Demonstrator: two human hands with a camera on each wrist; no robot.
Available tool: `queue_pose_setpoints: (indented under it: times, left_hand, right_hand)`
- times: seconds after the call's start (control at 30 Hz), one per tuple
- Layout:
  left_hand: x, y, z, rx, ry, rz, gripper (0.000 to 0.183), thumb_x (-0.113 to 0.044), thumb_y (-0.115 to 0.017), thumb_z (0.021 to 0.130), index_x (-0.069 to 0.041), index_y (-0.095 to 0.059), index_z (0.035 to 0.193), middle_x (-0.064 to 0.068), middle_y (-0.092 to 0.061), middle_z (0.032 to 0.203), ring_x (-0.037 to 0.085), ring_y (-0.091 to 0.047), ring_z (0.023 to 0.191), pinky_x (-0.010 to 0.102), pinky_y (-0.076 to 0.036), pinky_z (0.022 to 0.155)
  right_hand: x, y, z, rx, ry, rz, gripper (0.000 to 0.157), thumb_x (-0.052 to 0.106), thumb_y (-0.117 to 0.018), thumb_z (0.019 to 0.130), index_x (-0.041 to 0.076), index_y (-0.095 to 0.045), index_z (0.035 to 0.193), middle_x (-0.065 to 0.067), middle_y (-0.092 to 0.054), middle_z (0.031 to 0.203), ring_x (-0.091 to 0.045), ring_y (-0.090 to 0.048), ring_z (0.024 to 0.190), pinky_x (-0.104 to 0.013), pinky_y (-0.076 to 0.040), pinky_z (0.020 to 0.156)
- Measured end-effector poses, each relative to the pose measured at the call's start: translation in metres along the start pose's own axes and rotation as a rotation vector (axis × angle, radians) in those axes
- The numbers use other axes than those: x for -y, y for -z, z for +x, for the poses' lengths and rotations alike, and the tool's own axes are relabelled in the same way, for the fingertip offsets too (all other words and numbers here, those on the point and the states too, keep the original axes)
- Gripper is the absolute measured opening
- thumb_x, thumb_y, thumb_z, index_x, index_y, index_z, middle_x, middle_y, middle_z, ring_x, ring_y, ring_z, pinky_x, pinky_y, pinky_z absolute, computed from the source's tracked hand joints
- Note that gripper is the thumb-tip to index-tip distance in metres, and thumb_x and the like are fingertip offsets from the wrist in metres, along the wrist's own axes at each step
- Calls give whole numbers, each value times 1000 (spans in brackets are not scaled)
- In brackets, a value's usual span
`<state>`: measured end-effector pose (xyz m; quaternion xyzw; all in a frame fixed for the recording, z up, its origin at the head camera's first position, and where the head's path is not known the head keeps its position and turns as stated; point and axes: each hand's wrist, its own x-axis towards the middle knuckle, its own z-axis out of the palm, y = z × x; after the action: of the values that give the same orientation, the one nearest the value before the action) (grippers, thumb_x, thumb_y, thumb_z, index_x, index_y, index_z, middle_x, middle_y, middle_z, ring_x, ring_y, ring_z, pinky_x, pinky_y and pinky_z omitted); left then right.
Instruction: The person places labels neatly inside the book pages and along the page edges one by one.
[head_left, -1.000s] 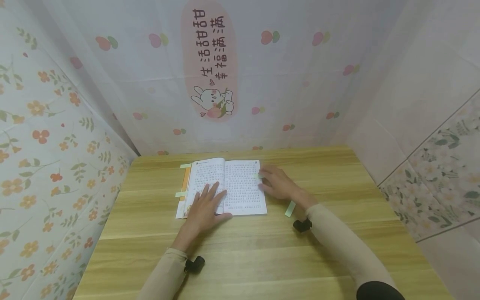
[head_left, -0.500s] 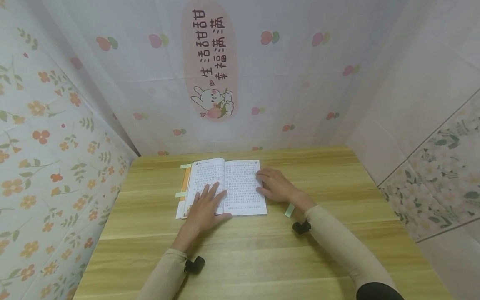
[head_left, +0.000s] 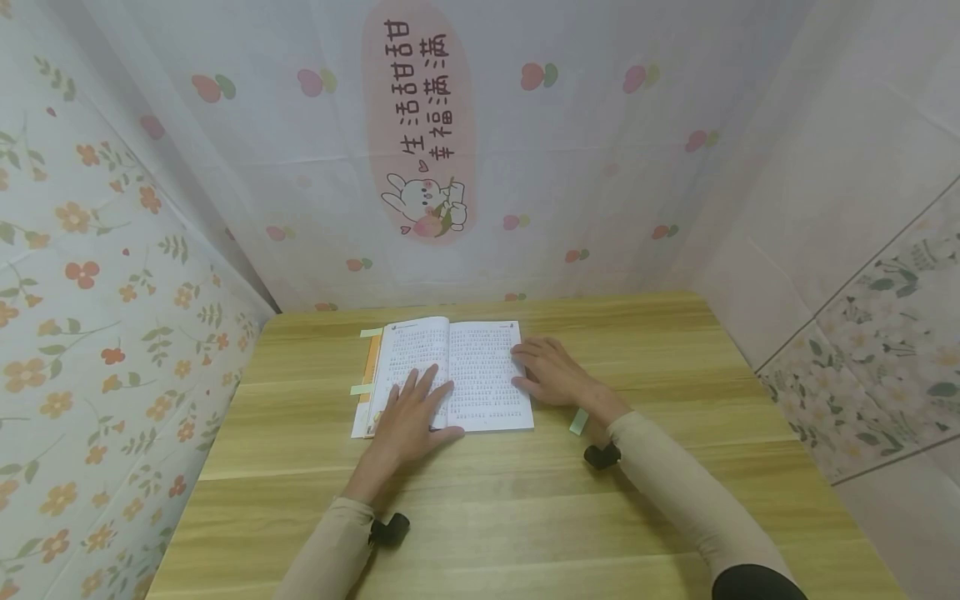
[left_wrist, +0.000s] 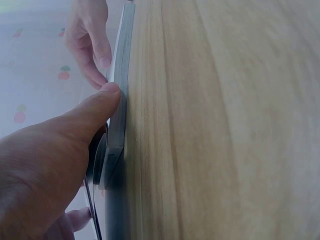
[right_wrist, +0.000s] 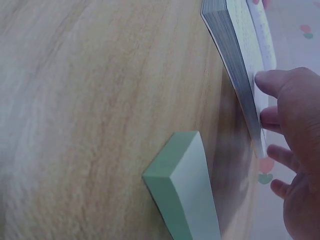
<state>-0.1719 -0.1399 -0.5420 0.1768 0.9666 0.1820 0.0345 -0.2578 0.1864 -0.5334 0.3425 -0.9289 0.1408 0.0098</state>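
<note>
An open book (head_left: 486, 367) with printed text lies near the back of the table. My left hand (head_left: 408, 421) rests on its left page with fingers spread, and the thumb reaches the lower edge by the spine. My right hand (head_left: 555, 372) touches the outer edge of the right page with its fingertips. In the right wrist view the thumb (right_wrist: 272, 82) lies against the page edge, with the other fingers slightly bent. Whatever is under the fingertips is hidden. A pale green sticky-note pad (head_left: 579, 420) lies by my right wrist; it also shows close up as a green block (right_wrist: 182, 175).
Two pale green sticky tabs (head_left: 362, 389) stick out from the book's left side, by an orange strip of its cover (head_left: 371, 367). The wooden table (head_left: 480, 517) meets a patterned curtain (head_left: 600, 183) behind and floral cloth (head_left: 97, 333) on the left.
My right hand has shifted slightly left onto the right page's edge. A green tab seen there a second ago is now covered by the fingers. The left hand stays still.
</note>
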Motion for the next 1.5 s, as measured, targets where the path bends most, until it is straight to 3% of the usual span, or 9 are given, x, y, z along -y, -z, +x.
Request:
queue_pose_setpoints:
  times: [0.73, 1.13, 1.5]
  left_hand:
    - [1, -1, 0, -2, -5, 5, 90, -68, -77, 100, -25, -47, 173, 11, -22, 191, 49, -19, 176, 76, -18, 140]
    - [0, 2, 0, 15, 2, 10, 90, -69, -76, 100, -26, -47, 174, 10, -21, 191, 48, -18, 177, 76, -19, 140]
    - [-1, 1, -1, -10, -14, 16, 88, -66, -78, 99, -24, -50, 172, 14, -26, 189, 50, -22, 175, 78, -22, 138]
  right_hand:
    - [4, -3, 2, 8, 14, -80, 54, 34, -64, 113, -1, -64, 155, -21, -62, 165, -50, -50, 160, -75, -35, 133]
    - [6, -2, 1, 39, 8, -92, 56, 37, -61, 115, 2, -62, 159, -16, -59, 170, -47, -43, 166, -75, -29, 137]
    - [10, -1, -1, 65, 12, -123, 55, 39, -59, 116, 4, -63, 158, -16, -58, 171, -47, -42, 167, -76, -28, 137]
